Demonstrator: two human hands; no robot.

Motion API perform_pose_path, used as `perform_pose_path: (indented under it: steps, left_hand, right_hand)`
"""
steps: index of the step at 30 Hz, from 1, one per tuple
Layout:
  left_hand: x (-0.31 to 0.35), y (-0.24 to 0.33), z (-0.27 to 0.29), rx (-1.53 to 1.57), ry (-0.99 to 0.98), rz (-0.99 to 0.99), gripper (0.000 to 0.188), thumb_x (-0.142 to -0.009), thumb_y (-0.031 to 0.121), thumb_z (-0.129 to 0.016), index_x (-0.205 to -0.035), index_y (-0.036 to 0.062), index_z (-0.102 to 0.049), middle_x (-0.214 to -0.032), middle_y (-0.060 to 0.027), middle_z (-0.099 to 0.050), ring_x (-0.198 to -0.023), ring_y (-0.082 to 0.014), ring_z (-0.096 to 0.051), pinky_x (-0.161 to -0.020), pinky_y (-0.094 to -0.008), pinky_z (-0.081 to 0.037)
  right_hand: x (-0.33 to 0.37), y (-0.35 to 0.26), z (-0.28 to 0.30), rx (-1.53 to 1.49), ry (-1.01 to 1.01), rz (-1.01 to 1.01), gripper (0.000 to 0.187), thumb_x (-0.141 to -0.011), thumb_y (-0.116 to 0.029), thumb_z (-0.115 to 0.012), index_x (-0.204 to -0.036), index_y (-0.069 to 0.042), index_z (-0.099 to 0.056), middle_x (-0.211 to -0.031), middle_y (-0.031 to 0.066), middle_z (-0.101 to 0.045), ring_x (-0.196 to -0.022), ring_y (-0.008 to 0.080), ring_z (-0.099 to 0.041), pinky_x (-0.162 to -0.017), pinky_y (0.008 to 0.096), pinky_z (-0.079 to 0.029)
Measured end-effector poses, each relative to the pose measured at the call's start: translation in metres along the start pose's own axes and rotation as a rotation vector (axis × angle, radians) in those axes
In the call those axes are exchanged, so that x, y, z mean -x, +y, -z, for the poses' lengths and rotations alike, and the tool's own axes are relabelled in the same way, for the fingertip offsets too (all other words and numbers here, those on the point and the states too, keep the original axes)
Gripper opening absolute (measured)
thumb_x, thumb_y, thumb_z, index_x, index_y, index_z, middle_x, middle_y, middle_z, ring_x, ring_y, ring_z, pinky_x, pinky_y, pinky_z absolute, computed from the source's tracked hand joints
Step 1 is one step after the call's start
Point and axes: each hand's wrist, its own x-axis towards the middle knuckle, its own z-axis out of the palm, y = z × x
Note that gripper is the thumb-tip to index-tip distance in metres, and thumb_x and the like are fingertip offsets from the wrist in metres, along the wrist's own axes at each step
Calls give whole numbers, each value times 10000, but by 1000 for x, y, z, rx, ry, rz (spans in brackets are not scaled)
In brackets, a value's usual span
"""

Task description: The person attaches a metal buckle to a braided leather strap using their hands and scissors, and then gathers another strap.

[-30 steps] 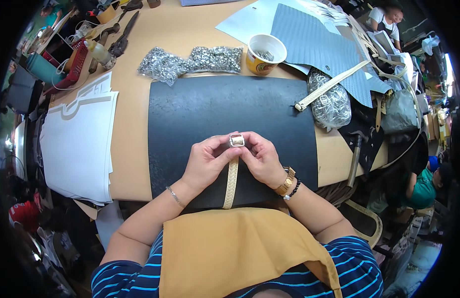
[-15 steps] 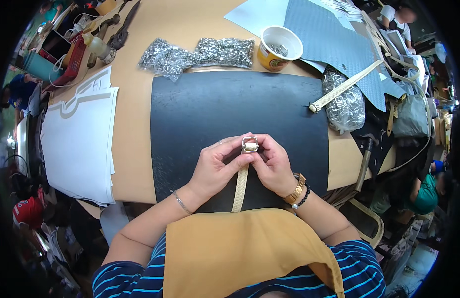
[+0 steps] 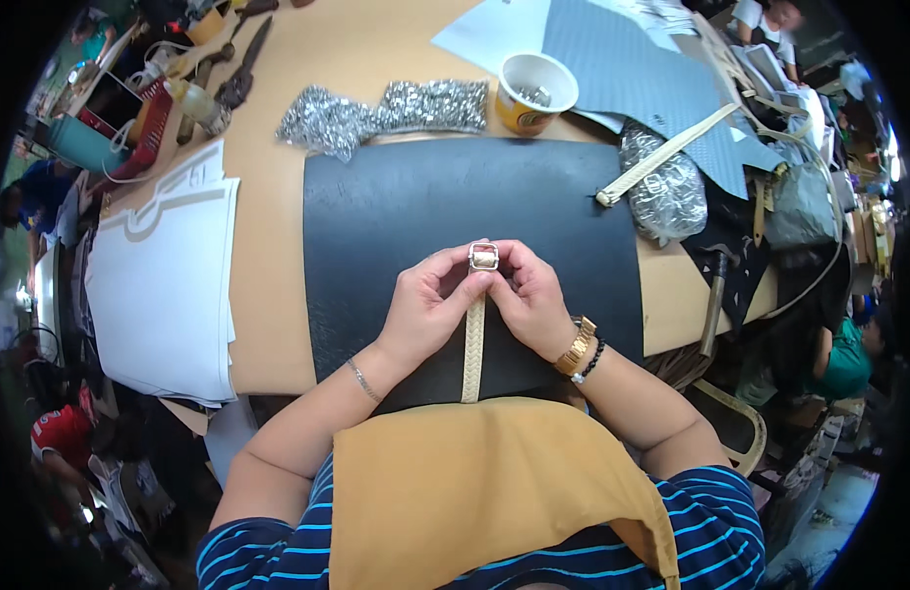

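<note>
A cream braided strap (image 3: 473, 349) hangs down from my two hands toward the mustard apron (image 3: 494, 482). At its upper end is a silver rectangular buckle (image 3: 483, 257), with the strap's end visible inside the frame. My left hand (image 3: 427, 307) pinches the strap just under the buckle, thumb on top. From the other side my right hand (image 3: 533, 301) grips the same end, its fingers curled behind the buckle and its thumb beside the left one. Both hands are held over a black mat (image 3: 406, 197). The fingers' undersides are hidden.
Bags of small metal parts (image 3: 435, 106) and a yellow-white tub (image 3: 535, 88) stand behind the mat. Another braided strap (image 3: 671, 152) lies across a clear bag of buckles (image 3: 671, 211). A hammer (image 3: 715, 300) rests at right, white pattern sheets (image 3: 165, 305) at left.
The buckle now tilts more toward me, and the strap hangs straighter. Both hands keep their hold on it. The whole view has shifted slightly.
</note>
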Motion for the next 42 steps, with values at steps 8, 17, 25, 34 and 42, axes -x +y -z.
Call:
perform_pose_path:
  steps: [8, 17, 25, 34, 42]
  left_hand:
    - [-4, 5, 2, 24, -50, -51, 381, -931, 50, -684, -1297, -8, -595, -1165, -49, -653, -1066, -130, -634, -930, -273, -522]
    - [-2, 3, 6, -11, -35, -73, 346, -891, 5, -708, -1230, -6, -643, -1147, -44, -669, -1024, -141, -663, -928, -278, -539]
    - [-1, -4, -2, -193, 141, -194, 247, -890, 56, -734, -1119, -26, -697, -1072, -84, -716, -943, -131, -688, -857, -256, -564]
    - [2, -8, -2, -355, 256, -224, 198, -891, 48, -729, -1070, -36, -721, -1027, -72, -712, -915, -127, -682, -813, -255, -569]
    - [-1, -6, -1, -211, 177, -125, 197, -922, 69, -706, -1091, -31, -692, -1029, -62, -715, -916, -108, -674, -838, -247, -549]
  right_hand:
    - [-7, 6, 11, -331, -97, -49, 252, -965, -109, -654, -1181, 12, -603, -1103, 48, -667, -1000, 101, -632, -900, 263, -526]
    - [-4, -4, 19, -399, -138, -173, 297, -962, -217, -680, -1172, -15, -626, -1066, 39, -676, -957, 93, -656, -852, 252, -555]
    - [-16, -1, 28, -307, -214, -227, 273, -964, -222, -676, -1151, -27, -634, -1043, 29, -685, -960, 104, -669, -846, 269, -573]
    - [-24, 16, 25, -161, -203, -48, 239, -942, -155, -698, -1110, -7, -616, -1017, 67, -694, -930, 128, -682, -820, 298, -589]
    - [-27, -2, 39, -541, -329, -275, 243, -922, -170, -691, -1090, -22, -600, -991, 35, -668, -887, 92, -652, -807, 284, -574]
